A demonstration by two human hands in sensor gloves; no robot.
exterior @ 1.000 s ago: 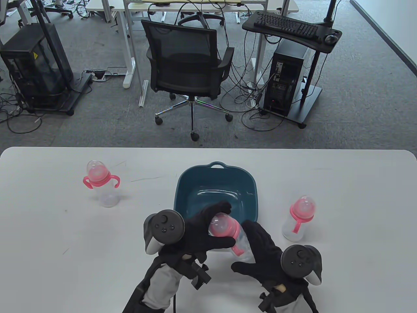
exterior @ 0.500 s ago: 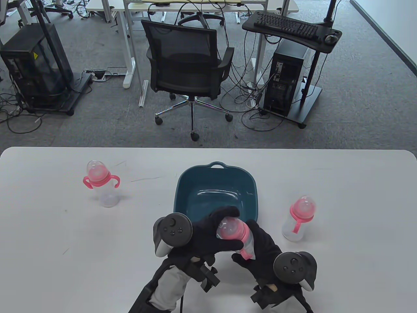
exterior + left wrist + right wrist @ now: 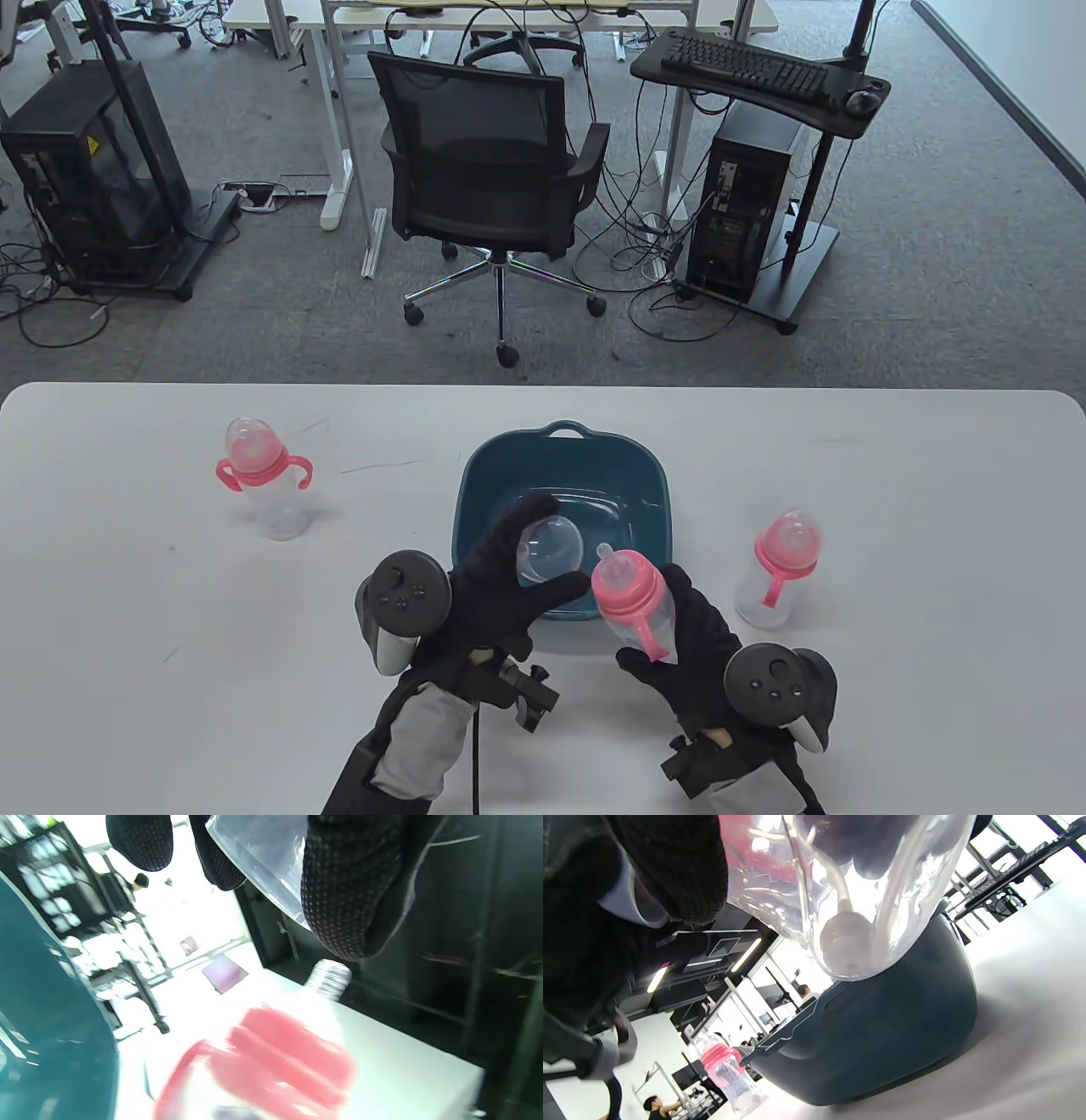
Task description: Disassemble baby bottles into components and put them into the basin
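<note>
Baby bottle cap [image 3: 550, 550], a clear dome, sits pinched in the left hand [image 3: 501, 586] between the curled index finger on its far side and the thumb on its near side, over the near left part of the teal basin [image 3: 475, 492]. In the left wrist view the same clear cap [image 3: 263, 866] shows wedged between dotted glove fingers [image 3: 348, 887]. Just right of it, the right hand [image 3: 696, 654] grips the opened bottle [image 3: 636, 603] by its clear body, fingers wrapped round it, pink collar and bare teat tilted toward the basin's near rim. No writing can be read on any of the pieces. Far left on the white table [image 3: 891, 475] stands a capped bottle with two pink handles [image 3: 259, 480]; at the right, near the basin, stands another capped bottle [image 3: 776, 569].
</note>
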